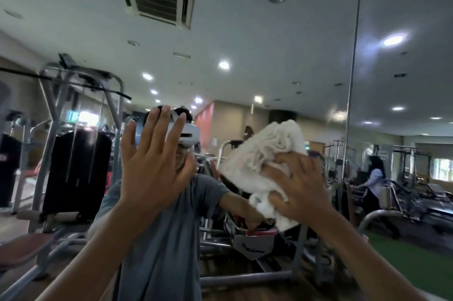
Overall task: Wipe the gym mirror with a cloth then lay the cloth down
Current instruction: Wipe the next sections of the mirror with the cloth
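We face the mirror [269,43], which fills nearly the whole view and shows a gym of weight machines behind a reflected person in a grey shirt and a white headset. A thin vertical seam [353,68] splits the glass on the right. The white cloth [259,158] is up against the glass, right of centre and left of the seam. It is bunched, with its bulk swelling up and to the left of the right hand [299,185] and a short tail hanging below the fingers. That hand grips the cloth's lower right part, fingers curled into the folds and palm towards the glass, so we judge the wiping to be under way and the laying down not yet begun. The left hand [152,161] is raised to the left, apart from the cloth, with fingers straight and spread. It seems to lie flat on the glass, though we cannot tell whether it touches. We judge that a stroke up or right meets bare glass, while one to the left soon meets the left hand.
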`<state>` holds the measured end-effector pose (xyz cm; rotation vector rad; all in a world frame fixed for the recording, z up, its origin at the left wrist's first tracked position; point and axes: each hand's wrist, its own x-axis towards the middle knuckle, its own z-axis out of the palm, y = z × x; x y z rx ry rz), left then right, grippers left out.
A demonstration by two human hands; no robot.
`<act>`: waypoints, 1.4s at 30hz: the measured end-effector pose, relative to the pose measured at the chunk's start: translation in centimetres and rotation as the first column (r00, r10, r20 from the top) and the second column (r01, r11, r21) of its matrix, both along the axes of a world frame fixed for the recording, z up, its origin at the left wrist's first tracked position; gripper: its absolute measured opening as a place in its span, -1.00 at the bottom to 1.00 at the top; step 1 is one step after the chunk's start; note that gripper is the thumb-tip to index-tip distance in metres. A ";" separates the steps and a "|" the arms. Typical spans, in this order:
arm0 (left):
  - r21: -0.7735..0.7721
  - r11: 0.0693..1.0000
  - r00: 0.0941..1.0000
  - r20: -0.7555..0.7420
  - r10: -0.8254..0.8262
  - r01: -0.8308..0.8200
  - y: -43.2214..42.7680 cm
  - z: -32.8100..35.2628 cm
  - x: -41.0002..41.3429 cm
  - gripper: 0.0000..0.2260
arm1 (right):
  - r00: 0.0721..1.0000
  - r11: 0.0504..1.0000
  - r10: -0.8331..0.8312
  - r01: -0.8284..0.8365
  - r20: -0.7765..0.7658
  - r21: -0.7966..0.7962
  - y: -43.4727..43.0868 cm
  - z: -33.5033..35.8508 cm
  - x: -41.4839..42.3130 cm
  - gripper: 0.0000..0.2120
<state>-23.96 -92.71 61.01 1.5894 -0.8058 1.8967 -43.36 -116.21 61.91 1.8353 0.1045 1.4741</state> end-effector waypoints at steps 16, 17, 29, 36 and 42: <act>0.151 0.988 0.999 0.007 -0.035 0.033 -7.2 0.1 -4.0 -0.44 | 0.999 1.000 0.008 -0.006 -0.044 0.023 -5.2 -1.9 -4.4 -0.54; 0.159 0.987 1.000 0.001 -0.030 0.030 -7.4 -0.1 -4.0 -0.44 | 1.000 0.997 0.002 0.000 -0.018 0.076 -6.7 -1.6 -5.5 -0.53; 0.210 0.974 0.996 0.019 -0.089 0.083 -6.4 -0.5 -3.6 -0.44 | 0.983 0.971 -0.034 -0.011 0.183 0.239 0.8 -4.0 1.3 -0.49; 0.262 0.963 0.997 0.022 -0.067 0.059 -4.9 -5.7 -3.1 -0.43 | 0.983 0.900 -0.034 -0.048 0.179 0.433 -6.4 -7.2 -5.5 -0.54; 0.258 0.964 0.998 0.006 -0.058 0.055 -4.7 -6.1 -3.4 -0.43 | 0.782 0.602 -0.273 -0.316 0.560 0.734 -0.5 -2.0 0.8 -0.47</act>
